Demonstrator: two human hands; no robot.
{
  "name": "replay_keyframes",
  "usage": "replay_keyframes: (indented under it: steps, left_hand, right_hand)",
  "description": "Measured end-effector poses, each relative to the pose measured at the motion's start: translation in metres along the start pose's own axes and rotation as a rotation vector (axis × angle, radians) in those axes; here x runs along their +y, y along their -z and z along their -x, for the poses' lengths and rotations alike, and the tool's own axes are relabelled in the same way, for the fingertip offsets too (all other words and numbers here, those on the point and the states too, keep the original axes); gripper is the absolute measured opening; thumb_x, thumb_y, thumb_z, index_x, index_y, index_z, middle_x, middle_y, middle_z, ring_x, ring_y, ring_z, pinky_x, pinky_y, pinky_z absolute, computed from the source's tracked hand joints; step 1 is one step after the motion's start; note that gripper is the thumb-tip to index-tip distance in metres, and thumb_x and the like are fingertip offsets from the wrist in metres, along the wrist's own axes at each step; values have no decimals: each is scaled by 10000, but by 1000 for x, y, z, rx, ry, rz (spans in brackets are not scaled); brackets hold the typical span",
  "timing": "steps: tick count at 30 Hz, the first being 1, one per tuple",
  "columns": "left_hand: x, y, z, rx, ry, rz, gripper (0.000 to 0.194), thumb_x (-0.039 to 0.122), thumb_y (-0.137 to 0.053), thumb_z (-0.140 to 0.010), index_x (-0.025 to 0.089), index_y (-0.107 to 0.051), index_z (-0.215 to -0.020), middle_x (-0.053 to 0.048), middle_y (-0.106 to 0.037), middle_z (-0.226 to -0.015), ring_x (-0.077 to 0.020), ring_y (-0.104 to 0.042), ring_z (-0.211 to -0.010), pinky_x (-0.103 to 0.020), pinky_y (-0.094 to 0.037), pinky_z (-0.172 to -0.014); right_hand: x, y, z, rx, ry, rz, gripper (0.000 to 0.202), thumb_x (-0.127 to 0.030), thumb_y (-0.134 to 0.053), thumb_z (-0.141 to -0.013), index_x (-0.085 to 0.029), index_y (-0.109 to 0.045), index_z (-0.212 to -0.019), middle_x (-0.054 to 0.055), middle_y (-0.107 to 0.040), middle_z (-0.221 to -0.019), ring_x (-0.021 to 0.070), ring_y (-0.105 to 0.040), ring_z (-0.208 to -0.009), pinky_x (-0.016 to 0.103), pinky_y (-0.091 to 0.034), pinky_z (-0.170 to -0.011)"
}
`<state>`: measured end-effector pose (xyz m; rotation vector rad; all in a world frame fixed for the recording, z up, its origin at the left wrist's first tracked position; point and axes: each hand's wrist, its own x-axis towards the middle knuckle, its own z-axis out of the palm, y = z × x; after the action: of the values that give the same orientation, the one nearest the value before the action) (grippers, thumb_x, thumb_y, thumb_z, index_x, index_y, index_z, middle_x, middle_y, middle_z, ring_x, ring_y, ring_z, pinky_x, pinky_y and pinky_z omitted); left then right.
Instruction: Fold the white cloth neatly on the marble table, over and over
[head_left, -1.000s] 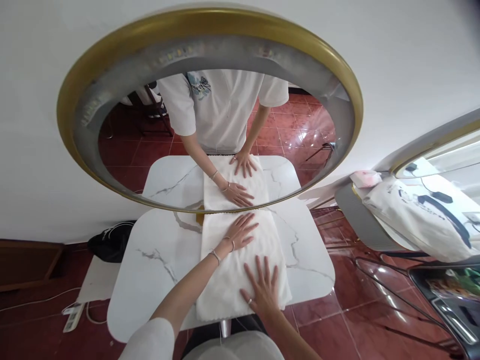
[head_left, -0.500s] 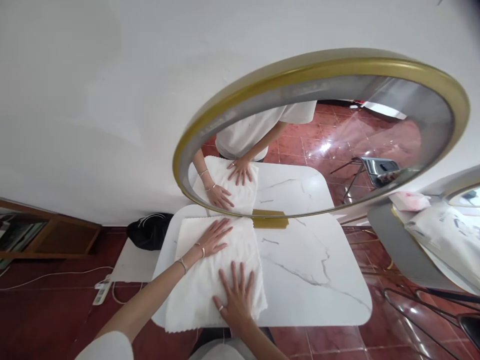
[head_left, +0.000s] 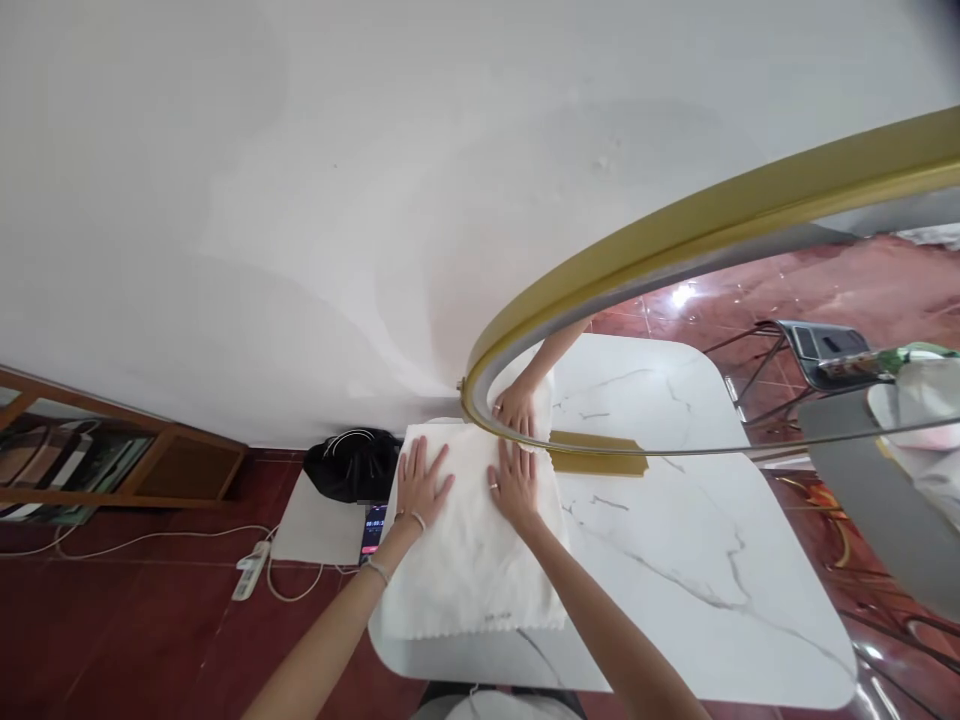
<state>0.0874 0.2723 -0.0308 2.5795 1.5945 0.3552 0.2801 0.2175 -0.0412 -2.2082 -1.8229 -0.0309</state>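
A white cloth [head_left: 472, 570] with scalloped edges lies flat on the left part of a white marble-patterned table [head_left: 675, 560]. My left hand [head_left: 421, 485] rests palm down near the cloth's far left corner, fingers spread. Near the far right edge of the cloth, my right hand [head_left: 516, 490] also lies flat, its fingers stretched toward the mirror. Small dark marks show along the cloth's near edge. Neither hand grasps anything.
A gold-framed round mirror [head_left: 600, 270] stands at the table's far side on a gold base [head_left: 596, 455]. To the left are a black bag [head_left: 352, 465], a phone [head_left: 373, 530], a power strip [head_left: 251, 572] and a wooden shelf [head_left: 180, 465]. A grey table [head_left: 877, 510] stands right.
My view has swung left. My right hand has moved from the cloth's near part to its far right edge. My left hand has shifted toward the far left corner.
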Motion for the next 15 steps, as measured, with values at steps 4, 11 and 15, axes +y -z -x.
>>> replay_keyframes:
  steps: [4, 11, 15]
  left_hand:
    - [-10, 2, -44, -41, -61, 2, 554, 464, -461, -882, 317, -368, -1407, -72, -231, -1540, -283, -197, -1412, -488, -180, -1130]
    - [-11, 0, -55, -79, -152, 30, 479, 275, -371, -929, 274, -373, -1408, -74, -277, -1525, -253, -217, -1411, -487, -173, -1142]
    - [-8, 7, -10, -87, -265, 48, 486, 237, -365, -933, 326, -355, -1410, -43, -258, -1535, -222, -200, -1420, -482, -162, -1149]
  right_hand:
    - [-18, -7, -35, -84, -87, -1, 473, -312, -336, -932, -67, -498, -1303, 201, -509, -1314, 346, -379, -1269, 545, -184, -1064]
    - [-24, -16, -64, -78, -40, -24, 453, -278, -327, -944, -41, -510, -1284, 229, -508, -1307, 350, -411, -1254, 529, -256, -1036]
    - [-32, -8, -34, -94, 132, -71, 439, -168, -265, -949, -130, -503, -1316, 99, -493, -1366, 204, -378, -1307, 383, -248, -1097]
